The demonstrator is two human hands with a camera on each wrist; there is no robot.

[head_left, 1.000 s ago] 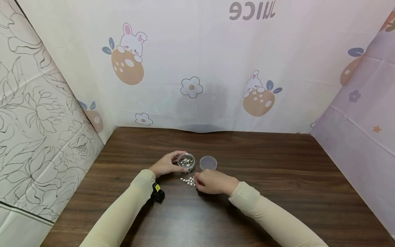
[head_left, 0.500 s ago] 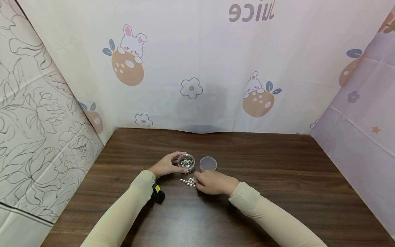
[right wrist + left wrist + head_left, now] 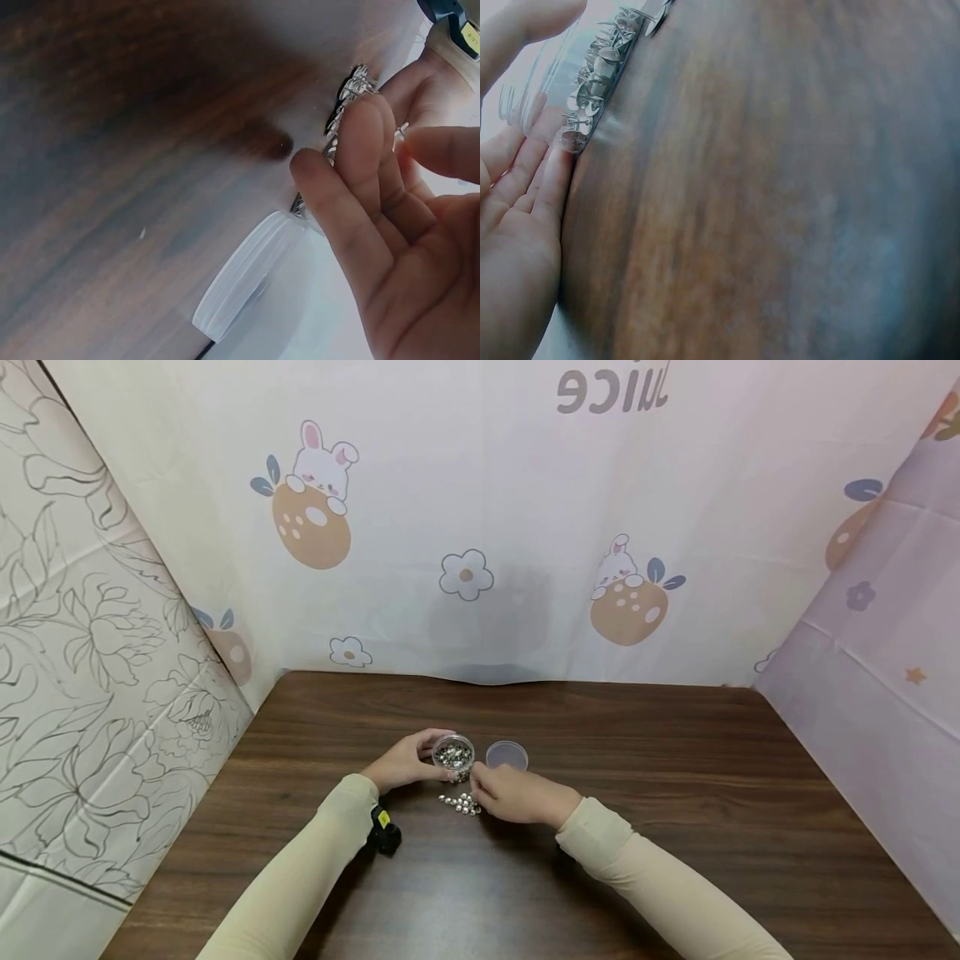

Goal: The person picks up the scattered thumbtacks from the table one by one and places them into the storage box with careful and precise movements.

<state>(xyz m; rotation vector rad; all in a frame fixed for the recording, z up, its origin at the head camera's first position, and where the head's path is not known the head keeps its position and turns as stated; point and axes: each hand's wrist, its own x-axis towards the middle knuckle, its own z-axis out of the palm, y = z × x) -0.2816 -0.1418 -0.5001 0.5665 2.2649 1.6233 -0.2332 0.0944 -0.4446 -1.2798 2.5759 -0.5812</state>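
My left hand [image 3: 401,762] grips a clear round jar [image 3: 561,64] from its left side, fingers behind and thumb in front. Silver thumbtacks [image 3: 600,71] lie heaped inside the jar, which stands on the table. Beside the jar's front right is my right hand [image 3: 521,795]. Its thumb and forefinger pinch a single thumbtack [image 3: 401,130], while the other fingers curl loosely. Just in front of the jar, a small pile of loose thumbtacks [image 3: 460,803] lies on the wood.
A clear round lid [image 3: 507,753] lies right of the jar, behind my right hand. A black wrist camera [image 3: 386,833] sits at my left wrist. The dark wooden table [image 3: 637,735] meets a printed cloth [image 3: 480,610] at the back.
My right hand has risen from the loose thumbtacks towards the jar's front right, with a thumbtack in its fingertips. The left hand and jar have stayed in place.
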